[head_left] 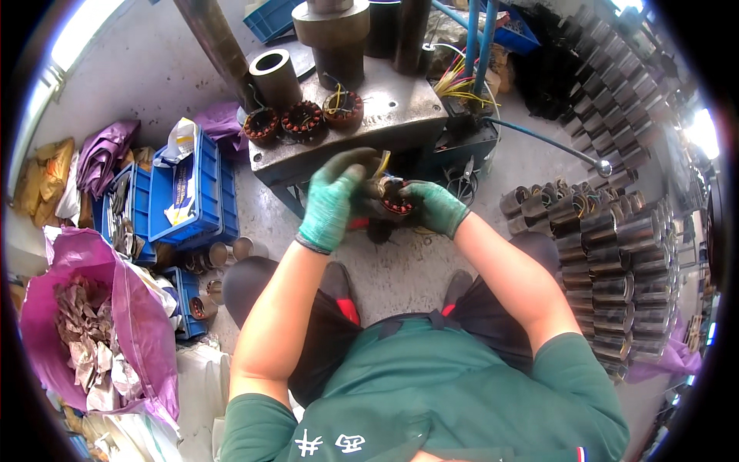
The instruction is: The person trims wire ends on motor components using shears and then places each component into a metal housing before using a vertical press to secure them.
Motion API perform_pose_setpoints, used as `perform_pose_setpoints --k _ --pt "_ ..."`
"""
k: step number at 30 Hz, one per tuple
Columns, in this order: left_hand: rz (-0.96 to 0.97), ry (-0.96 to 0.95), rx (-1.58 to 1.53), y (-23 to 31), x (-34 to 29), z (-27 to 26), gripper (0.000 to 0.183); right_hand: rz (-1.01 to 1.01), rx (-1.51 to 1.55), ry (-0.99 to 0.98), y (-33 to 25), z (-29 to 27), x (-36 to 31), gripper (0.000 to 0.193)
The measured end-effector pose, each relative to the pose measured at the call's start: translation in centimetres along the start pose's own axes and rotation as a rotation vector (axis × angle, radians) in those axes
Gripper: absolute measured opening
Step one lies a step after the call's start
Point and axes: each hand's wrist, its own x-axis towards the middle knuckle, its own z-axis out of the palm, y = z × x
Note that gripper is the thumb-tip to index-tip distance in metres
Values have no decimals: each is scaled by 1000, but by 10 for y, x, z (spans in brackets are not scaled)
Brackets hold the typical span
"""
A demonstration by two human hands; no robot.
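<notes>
A small wound motor stator, with dark red coils round its rim, is held between my two gloved hands above the floor, just in front of the metal press table. My left hand, in a green glove with blackened fingers, curls at the stator's left side. Yellow wire leads stick up beside those fingertips. My right hand, gloved in the same green, grips the stator's right edge. The gloves hide part of the stator, and the left fingertips' exact hold is blurred.
Three more wound stators line the front of the press table, beside a metal sleeve. Blue crates and a purple sack of crumpled paper stand left. Stacked metal cylinders fill the right; a ball-ended lever juts out.
</notes>
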Motion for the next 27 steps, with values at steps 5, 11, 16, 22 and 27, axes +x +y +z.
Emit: perform_pose_setpoints --k 5,11,16,22,27 --pt "310 374 891 -8 22 -46 23 -318 -146 325 -6 2 -29 49" --pt "411 32 1201 -56 23 -32 42 -488 -140 349 -5 2 -41 52" --pt "613 -129 1282 -43 11 -8 55 -438 -80 250 -10 15 -43 51" --pt "525 -297 1116 -48 6 16 40 -308 -248 114 -13 50 -68 50" --pt "285 -145 595 -78 17 11 33 -246 -250 113 32 -62 -19 39"
